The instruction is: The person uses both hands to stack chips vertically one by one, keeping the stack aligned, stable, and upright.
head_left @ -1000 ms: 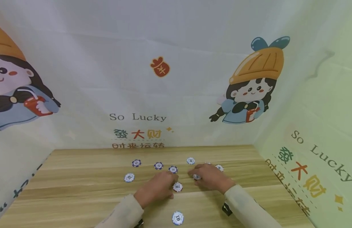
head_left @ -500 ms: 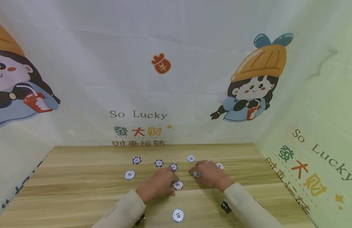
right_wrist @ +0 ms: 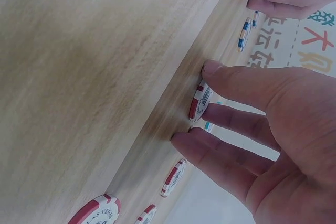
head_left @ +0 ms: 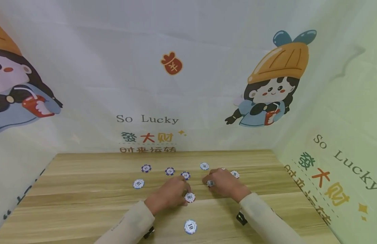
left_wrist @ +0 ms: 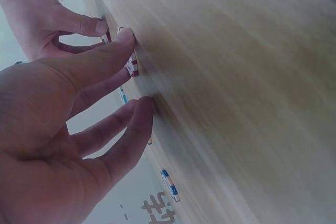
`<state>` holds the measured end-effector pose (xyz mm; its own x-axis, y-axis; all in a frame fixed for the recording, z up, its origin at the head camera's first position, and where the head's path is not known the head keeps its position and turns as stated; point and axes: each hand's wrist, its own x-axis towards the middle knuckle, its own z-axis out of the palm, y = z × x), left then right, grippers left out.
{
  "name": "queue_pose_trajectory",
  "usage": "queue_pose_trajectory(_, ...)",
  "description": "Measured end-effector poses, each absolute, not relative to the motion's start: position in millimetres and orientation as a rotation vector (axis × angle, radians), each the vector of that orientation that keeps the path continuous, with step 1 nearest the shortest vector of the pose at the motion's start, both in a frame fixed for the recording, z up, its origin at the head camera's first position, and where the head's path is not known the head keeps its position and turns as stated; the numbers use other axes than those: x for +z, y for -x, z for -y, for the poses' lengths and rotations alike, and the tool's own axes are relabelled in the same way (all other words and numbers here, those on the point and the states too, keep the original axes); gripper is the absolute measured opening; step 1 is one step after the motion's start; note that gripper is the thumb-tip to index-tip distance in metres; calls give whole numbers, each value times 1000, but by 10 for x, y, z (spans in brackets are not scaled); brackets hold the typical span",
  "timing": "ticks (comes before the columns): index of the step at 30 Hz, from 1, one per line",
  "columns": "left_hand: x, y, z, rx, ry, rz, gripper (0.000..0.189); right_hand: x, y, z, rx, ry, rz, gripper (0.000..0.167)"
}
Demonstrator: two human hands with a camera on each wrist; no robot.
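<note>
In the head view my left hand (head_left: pixel 170 195) pinches a red-and-white poker chip marked 100 (head_left: pixel 190 197) at its edges. The left wrist view shows thumb and forefinger on either side of this chip (left_wrist: pixel 133 65), with the other fingers bent loosely. To the right, my right hand (head_left: pixel 223 183) pinches another red-and-white chip (head_left: pixel 210 183) between thumb and forefinger. Its red edge (right_wrist: pixel 200 101) shows low over the wood in the right wrist view. A dark blue chip (head_left: pixel 185 175) lies just beyond the left fingertips.
Two more dark blue chips (head_left: pixel 170 171) and a light blue chip (head_left: pixel 138 184) lie to the left. One light blue chip (head_left: pixel 204 166) is at the back, another (head_left: pixel 190 226) near the front. Beside the right hand lies a red-and-white chip (head_left: pixel 234 174). Printed cloth (head_left: pixel 206 84) encloses the wooden table (head_left: pixel 84 203).
The left forefinger has curled in on the 100 chip, which has shifted slightly toward me. The right hand keeps nearly the same place. The head view has tilted a little.
</note>
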<state>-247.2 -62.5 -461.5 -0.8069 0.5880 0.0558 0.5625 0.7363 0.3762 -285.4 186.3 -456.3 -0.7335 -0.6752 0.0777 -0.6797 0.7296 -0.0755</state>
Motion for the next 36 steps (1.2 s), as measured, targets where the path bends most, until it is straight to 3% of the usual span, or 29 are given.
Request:
queue_pose_trajectory(8, -4606, 2448, 583, 550, -930, -2889, 40, -4576, 2854, -1873, 120, -1140, 2847, 25)
queue_pose_trajectory(17, -4613, 2417, 553, 544, -858, -2894, 31, -4577, 2824, -1858, 104, -1127, 2847, 25)
queue_pose_trajectory(36, -4624, 2273, 666, 556, -985, -2905, 28, -4610, 2682, -1890, 96, -1151, 2799, 22)
